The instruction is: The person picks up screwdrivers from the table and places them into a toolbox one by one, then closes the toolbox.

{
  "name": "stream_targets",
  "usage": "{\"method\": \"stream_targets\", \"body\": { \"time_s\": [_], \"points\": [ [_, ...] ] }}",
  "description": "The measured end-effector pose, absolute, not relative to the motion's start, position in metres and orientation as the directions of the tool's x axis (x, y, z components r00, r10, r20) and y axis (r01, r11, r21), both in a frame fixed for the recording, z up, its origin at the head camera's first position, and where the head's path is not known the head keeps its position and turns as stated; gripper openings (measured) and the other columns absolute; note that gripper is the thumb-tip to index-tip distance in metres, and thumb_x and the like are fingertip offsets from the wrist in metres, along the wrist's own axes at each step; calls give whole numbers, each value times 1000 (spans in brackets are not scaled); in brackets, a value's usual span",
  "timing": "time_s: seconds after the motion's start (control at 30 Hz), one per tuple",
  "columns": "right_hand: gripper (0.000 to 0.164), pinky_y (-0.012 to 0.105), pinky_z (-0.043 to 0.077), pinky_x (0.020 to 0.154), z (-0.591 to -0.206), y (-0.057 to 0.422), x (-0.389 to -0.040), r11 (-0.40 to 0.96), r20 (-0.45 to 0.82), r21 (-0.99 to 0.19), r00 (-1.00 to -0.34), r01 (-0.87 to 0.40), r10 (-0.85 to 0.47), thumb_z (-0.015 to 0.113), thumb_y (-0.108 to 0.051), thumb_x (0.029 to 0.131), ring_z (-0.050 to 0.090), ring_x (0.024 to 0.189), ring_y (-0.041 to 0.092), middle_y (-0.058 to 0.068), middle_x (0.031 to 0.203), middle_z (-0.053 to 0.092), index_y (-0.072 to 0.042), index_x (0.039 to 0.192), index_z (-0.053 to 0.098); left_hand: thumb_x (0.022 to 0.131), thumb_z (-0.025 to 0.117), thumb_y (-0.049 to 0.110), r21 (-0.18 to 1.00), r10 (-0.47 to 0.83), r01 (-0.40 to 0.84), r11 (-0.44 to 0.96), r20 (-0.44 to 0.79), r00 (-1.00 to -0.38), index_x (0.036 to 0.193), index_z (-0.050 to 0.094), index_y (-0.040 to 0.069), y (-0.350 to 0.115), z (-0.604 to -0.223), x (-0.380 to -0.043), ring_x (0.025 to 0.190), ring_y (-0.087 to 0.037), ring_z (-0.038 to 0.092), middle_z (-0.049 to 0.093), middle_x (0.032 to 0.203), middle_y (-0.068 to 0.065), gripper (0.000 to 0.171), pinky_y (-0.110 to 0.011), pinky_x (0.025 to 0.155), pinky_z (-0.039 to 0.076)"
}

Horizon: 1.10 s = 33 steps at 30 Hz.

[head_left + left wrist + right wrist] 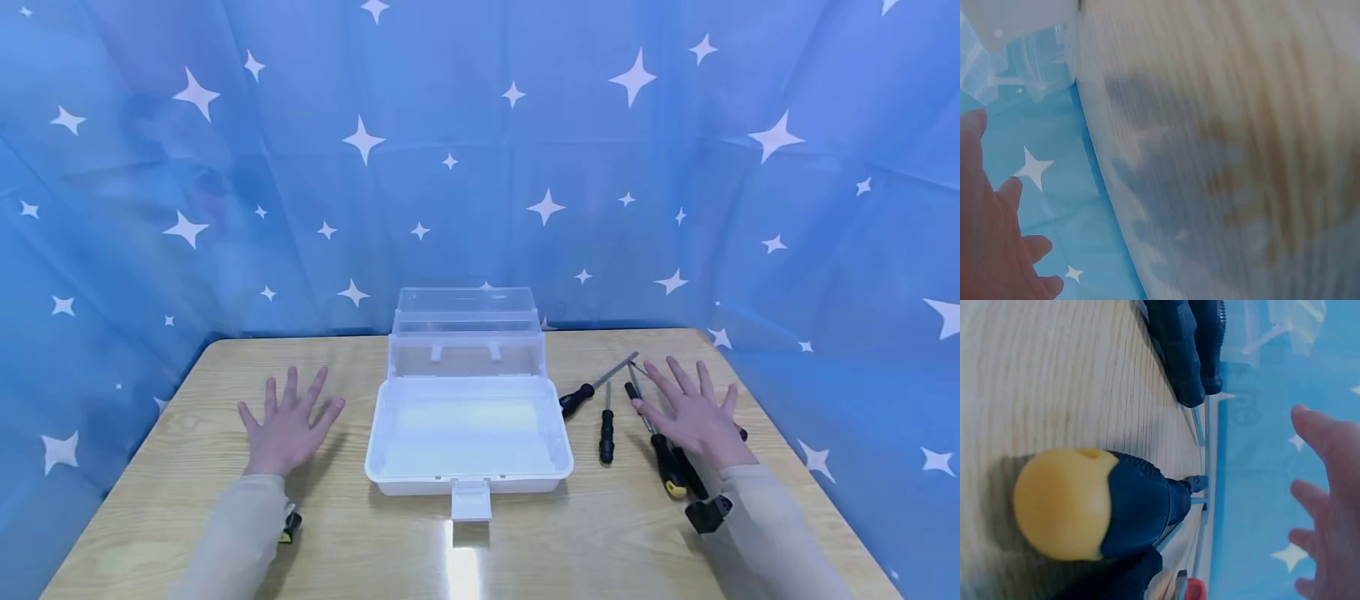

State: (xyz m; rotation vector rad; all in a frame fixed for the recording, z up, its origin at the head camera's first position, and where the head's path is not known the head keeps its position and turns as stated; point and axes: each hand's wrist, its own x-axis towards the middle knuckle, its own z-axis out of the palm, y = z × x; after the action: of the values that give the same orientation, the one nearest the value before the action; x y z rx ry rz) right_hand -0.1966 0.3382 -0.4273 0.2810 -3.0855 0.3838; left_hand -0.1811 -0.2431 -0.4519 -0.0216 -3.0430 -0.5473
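My left hand (288,429) hovers over the left part of the table with its fingers spread, holding nothing. Fingers spread as well, my right hand (696,414) is above a group of screwdrivers on the right and partly hides them. One screwdriver (669,468) has a black handle with a yellow end, which looms large in the right wrist view. A short black screwdriver (607,436) lies nearer the middle, and a longer one (577,400) points away to the back right. Between the hands stands a white plastic box (471,425), its clear lid (467,321) raised, with nothing inside.
The box's front latch (471,502) hangs down toward the wooden table's (360,550) near edge. A blue curtain (465,192) with white stars hangs behind the table and along both sides. Something red (1195,589) shows among the tools in the right wrist view.
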Motion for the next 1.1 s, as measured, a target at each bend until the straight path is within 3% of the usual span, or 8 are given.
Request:
{"method": "stream_targets", "body": {
  "time_s": [0.47, 0.83, 1.1],
  "points": [
    [57, 75, -3, 99, -433, 365, -187, 919, 174, -262, -951, -295, -256, 43, -37, 103, 12, 136, 53, 30, 145, 32, -11, 152, 30, 98, 31, 63, 432, 38, 64, 899, 69, -997, 157, 14, 23, -219, -453, -172, 141, -48, -7, 4, 157, -24, 73, -71, 98, -17],
    [42, 68, 27, 91, -440, 391, -194, 895, 302, -227, -901, -384, -310, 47, -24, 103, 40, 118, 54, 33, 127, 48, 5, 134, 49, 100, 35, 55, 490, 136, 175, 854, 114, -984, 156, 18, 20, -198, -443, -171, 141, -48, 6, 12, 157, -23, 68, -71, 104, -2],
    [44, 65, 33, 91, -439, 401, -198, 902, 234, -203, -913, -381, -333, 51, -25, 102, 44, 114, 54, 34, 127, 49, 8, 131, 50, 100, 37, 56, 516, 184, 212, 830, 106, -977, 156, 19, 19, -191, -445, -165, 140, -47, 14, 18, 156, -23, 70, -68, 106, 6]
  ]
}}
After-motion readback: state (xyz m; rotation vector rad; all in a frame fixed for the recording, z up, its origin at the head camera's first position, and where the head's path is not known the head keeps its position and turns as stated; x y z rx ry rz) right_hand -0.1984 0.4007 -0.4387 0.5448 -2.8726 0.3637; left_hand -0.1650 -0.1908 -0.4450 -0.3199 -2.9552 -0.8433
